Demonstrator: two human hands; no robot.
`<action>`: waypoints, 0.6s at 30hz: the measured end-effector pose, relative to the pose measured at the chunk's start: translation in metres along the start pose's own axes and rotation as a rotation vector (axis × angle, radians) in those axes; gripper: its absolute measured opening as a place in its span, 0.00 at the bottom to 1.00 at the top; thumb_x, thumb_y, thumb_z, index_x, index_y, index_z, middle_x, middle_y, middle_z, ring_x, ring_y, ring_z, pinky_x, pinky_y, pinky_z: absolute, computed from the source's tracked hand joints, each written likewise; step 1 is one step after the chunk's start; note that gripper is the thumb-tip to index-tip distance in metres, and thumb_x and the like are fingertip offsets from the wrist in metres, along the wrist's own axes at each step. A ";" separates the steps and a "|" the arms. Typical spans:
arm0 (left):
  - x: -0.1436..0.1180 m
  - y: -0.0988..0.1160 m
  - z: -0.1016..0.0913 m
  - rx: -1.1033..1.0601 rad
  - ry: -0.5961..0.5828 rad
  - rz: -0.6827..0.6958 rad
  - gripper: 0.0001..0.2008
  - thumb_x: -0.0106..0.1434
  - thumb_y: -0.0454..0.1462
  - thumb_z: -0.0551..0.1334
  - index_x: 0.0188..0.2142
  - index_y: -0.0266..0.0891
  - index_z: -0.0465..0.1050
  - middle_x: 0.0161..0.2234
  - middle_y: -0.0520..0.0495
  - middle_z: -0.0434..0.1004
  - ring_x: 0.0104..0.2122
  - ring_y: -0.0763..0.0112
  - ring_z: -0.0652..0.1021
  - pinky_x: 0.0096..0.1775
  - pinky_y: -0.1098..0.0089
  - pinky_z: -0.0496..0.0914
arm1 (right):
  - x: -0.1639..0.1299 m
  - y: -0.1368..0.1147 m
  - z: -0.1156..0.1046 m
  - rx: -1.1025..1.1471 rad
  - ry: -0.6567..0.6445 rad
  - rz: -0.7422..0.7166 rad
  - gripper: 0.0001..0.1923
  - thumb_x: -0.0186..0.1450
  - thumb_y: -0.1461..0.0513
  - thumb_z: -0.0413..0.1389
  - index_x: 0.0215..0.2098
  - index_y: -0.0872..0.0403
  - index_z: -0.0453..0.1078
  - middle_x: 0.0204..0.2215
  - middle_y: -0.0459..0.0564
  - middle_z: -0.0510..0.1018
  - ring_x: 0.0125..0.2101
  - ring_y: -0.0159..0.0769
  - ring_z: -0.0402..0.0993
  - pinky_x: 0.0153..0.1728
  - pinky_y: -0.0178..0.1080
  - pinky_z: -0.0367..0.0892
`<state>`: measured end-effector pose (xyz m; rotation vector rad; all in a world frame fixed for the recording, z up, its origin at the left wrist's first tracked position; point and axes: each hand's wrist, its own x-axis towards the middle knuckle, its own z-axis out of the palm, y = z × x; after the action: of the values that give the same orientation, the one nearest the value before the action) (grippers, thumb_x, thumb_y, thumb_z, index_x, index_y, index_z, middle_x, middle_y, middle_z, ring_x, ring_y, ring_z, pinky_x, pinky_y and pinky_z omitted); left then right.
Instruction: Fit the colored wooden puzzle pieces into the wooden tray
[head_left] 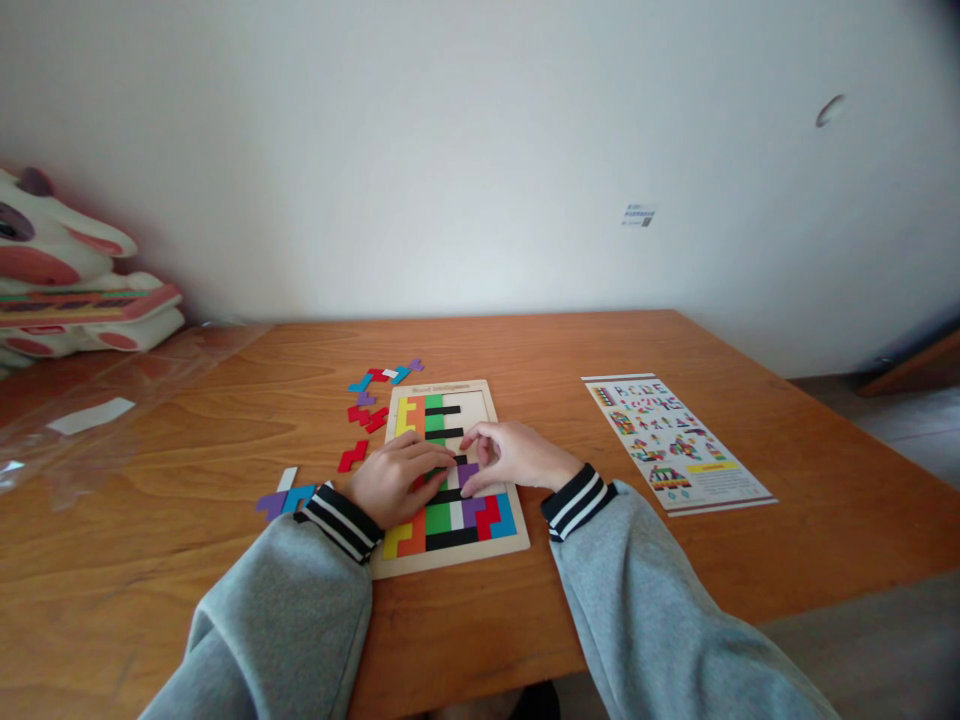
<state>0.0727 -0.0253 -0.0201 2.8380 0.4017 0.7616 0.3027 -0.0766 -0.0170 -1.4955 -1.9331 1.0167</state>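
Piece (468, 473) (purple) seemingly under right grip (516, 456)

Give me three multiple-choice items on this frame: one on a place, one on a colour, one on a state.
1. Where does the printed pattern sheet lie?
A. On the table, right of the puzzle tray
B. Under the tray
C. On the floor

2. What colour is the piece under the right hand's fingertips?
A. Yellow
B. Purple
C. White

3. How full is the puzzle tray?
A. Empty
B. Completely filled
C. Partly filled, with loose pieces beside it

Answers: 1 A, the sheet lies flat on the wooden table to the tray's right. 2 B, the right hand touches a purple piece. 3 C, the tray's upper right part is bare, while red pieces lie left of it and the left hand rests on the tray.
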 end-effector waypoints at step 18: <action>0.001 0.000 0.001 0.013 0.035 0.026 0.08 0.67 0.35 0.58 0.42 0.40 0.76 0.41 0.45 0.80 0.39 0.67 0.77 0.43 0.65 0.73 | 0.000 -0.008 -0.001 -0.260 0.177 -0.051 0.13 0.72 0.60 0.47 0.44 0.54 0.73 0.38 0.51 0.82 0.36 0.35 0.77 0.38 0.35 0.65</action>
<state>0.0738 -0.0252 -0.0201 2.8502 0.3774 0.8182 0.2988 -0.0777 -0.0095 -1.6051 -2.0220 0.6055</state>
